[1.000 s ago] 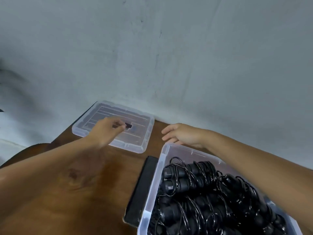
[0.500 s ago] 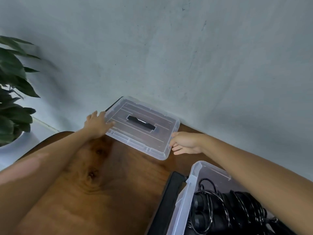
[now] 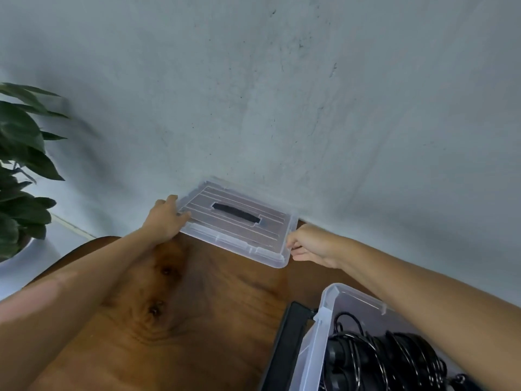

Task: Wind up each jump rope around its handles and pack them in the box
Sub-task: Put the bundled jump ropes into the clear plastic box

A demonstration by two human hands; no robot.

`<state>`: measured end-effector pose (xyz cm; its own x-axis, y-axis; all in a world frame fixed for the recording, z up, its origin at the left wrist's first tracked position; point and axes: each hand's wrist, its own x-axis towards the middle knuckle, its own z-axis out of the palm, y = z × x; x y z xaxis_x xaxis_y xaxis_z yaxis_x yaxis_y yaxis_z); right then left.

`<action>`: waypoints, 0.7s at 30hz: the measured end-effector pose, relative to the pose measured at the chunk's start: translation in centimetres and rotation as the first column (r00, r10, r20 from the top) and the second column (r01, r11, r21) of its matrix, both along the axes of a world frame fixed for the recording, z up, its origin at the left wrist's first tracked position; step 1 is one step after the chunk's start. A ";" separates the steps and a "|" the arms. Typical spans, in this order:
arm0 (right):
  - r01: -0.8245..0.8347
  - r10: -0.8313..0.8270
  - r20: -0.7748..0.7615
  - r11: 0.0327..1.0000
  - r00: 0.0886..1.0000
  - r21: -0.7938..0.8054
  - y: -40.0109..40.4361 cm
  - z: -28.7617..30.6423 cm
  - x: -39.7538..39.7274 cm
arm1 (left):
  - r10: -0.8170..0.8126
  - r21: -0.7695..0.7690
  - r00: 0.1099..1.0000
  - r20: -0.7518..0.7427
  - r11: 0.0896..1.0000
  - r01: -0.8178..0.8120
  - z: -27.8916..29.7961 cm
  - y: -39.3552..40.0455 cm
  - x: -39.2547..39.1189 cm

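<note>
Both hands have closed in on the clear lid point(image 3: 255, 244) since a second ago, when the left was over its middle and the right hovered above the box; the left hand point(image 3: 166, 220) now grips the lid's left short edge, thumb on top and fingers curled beneath, and the right hand point(image 3: 311, 244) pinches the right short edge with curled fingers. That lid lies flat at the far end of the wooden table point(image 3: 174, 320), its far long side just beside the grey wall point(image 3: 282, 94), its long axis running left to right and slanting slightly nearer at the right. A black handle point(image 3: 236, 213) lies along that axis at its centre. At the lower right, the clear box point(image 3: 321, 342) holds wound jump ropes point(image 3: 386, 359), black handles wrapped in dark cord, their exact direction hard to tell. A flat black object point(image 3: 284, 340) touches the box's left wall. A leafy plant point(image 3: 19, 170) stands at the left, off the table. No writing can be read.
</note>
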<state>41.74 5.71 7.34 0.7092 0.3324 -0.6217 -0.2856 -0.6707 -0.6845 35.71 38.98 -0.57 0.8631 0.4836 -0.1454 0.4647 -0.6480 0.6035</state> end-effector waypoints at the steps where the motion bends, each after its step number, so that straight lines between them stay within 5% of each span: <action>1: 0.024 -0.024 0.021 1.000 0.999 0.014 0.0 0.7 -0.5 | -0.005 0.003 1.000 -0.002 1.000 0.005 0.5 -0.2 -0.2; 12: 0.223 -0.250 0.232 0.965 0.940 0.139 -3.4 6.4 -5.3 | -0.045 -0.083 0.997 0.056 0.995 0.049 4.4 -3.4 -2.4; 21: 0.385 -0.455 0.428 0.890 0.781 0.244 -8.2 12.4 -10.3 | -0.091 -0.205 0.988 0.126 0.972 0.116 8.6 -10.2 -4.5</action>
<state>31.41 -2.45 19.71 0.9877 -0.0107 -0.1563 -0.1443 -0.4498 -0.8814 31.23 28.79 7.99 0.9238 0.3596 -0.1318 0.3214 -0.5410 0.7771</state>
